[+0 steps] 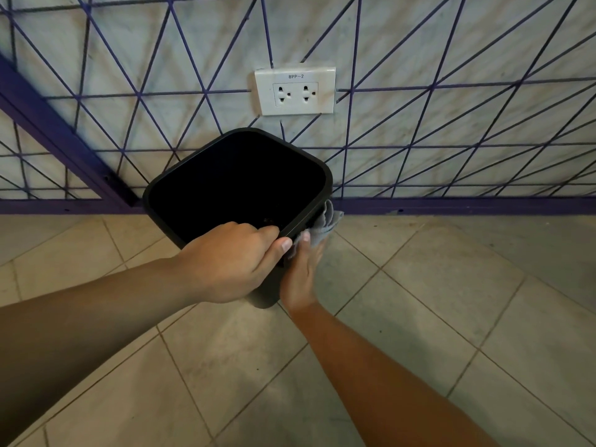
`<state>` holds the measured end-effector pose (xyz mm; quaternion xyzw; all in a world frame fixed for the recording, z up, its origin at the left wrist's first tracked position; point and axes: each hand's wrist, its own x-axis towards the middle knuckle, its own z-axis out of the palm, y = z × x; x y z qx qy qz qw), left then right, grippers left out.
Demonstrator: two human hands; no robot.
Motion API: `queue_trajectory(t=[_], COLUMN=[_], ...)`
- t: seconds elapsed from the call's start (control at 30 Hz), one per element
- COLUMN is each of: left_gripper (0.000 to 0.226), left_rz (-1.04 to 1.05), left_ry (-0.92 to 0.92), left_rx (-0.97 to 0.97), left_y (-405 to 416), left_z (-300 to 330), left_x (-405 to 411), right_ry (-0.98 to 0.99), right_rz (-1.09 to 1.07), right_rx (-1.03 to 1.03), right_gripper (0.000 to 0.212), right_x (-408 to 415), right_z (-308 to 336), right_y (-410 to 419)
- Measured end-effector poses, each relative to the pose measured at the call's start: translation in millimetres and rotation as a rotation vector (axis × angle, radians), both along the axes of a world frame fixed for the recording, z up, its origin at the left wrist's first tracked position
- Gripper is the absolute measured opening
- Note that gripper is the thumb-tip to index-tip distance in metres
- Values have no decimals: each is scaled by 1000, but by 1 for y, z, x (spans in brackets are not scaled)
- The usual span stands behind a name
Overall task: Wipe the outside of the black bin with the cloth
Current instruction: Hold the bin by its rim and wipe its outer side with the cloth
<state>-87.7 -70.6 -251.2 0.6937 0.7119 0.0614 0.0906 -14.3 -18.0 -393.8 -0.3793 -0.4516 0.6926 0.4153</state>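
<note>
A black bin [180, 185] with a rounded square rim stands on the tiled floor close to the wall, its dark inside facing me. My left hand [232, 259] grips the bin's near rim, thumb outside and fingers curled over the edge. My right hand [301, 275] presses a grey cloth [324, 222] flat against the bin's right outer side, just below the rim. Most of the cloth is hidden behind the bin and my palm; a crumpled part sticks out at the right corner.
A white double wall socket [295, 91] sits on the marble wall above the bin. Purple metal grille bars [419, 146] cover the wall, with a purple rail [451, 205] along the floor line. Beige floor tiles [419, 317] spread toward me.
</note>
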Motion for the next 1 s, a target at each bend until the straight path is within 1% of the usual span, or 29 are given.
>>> queue_trajectory(t=[0.03, 0.07, 0.13, 0.17, 0.2, 0.23, 0.3, 0.37, 0.4, 0.47, 0.5, 0.53, 0.57, 0.6, 0.63, 0.67, 0.73, 0.77, 0.8, 0.87, 0.9, 1.0], left_gripper=[40, 41, 41, 40, 40, 40, 39, 39, 39, 37, 37, 37, 37, 38, 39, 40, 38, 36, 36, 37, 37, 40], left_rz=[5, 9, 9, 6, 3, 0, -5, -3, -2, -8, -11, -11, -7, -3, -1, -1, -2, -6, -9, -8, -6, -9], left_ry=[0, 1, -7, -18, -23, -17, 9, 18, 15, 3, 3, 7, 12, 14, 14, 11, -5, -5, 1, 11, 8, -14], left_rx=[1, 2, -1, -9, -16, -22, -12, -3, -5, -7, -10, -12, -10, -3, 4, 7, -1, -10, -11, -1, 9, 11], left_y=[0, 0, 1, 0, 0, 0, 1, 1, 1, 1, 0, 0, -1, 0, 0, 0, 0, 0, 0, 0, 0, 0], left_z=[0, 0, 0, 0, 0, 1, 1, 1, 1, 0, 0, -1, -1, 0, 0, 0, -1, -1, -1, -2, -1, -1], left_x=[0, 0, -1, -1, 0, 0, 0, 0, -1, -2, -2, -1, 0, 0, 0, -1, -3, -3, -2, -1, -1, -4], right_ry=[24, 23, 2, -10, -7, 9, 16, 28, 34, 21, 18, 7, -15, -17, -2, 19, 38, 51, 55, 73, 76, 69], right_rz=[-26, -46, -88, -94, -86, -72, -84, -85, -87, -110, -115, -124, -133, -135, -117, -107, -103, -104, -120, -131, -121, -130], right_rx=[-48, -77, -46, -7, 32, 52, -4, -81, -85, -2, 38, 63, 61, 20, -29, -36, 14, 36, 46, -22, -47, 54], right_gripper=[143, 140, 124, 121, 123, 130, 145, 150, 144, 125, 121, 124, 132, 140, 143, 138, 120, 118, 122, 139, 141, 110], right_x=[0, 0, -3, -2, -2, -1, -1, -2, -4, -6, -6, -5, -4, -4, -3, -5, -7, -8, -8, -9, -8, -8], right_z=[-3, 6, 27, 33, 34, 29, 9, 10, 17, 28, 28, 24, 18, 13, 13, 15, 15, 13, 10, 8, 12, 30], right_y=[8, 18, 20, 10, -2, -13, -12, 7, 11, 1, -5, -8, -6, -1, 4, 6, -2, -7, -8, 3, 7, -2])
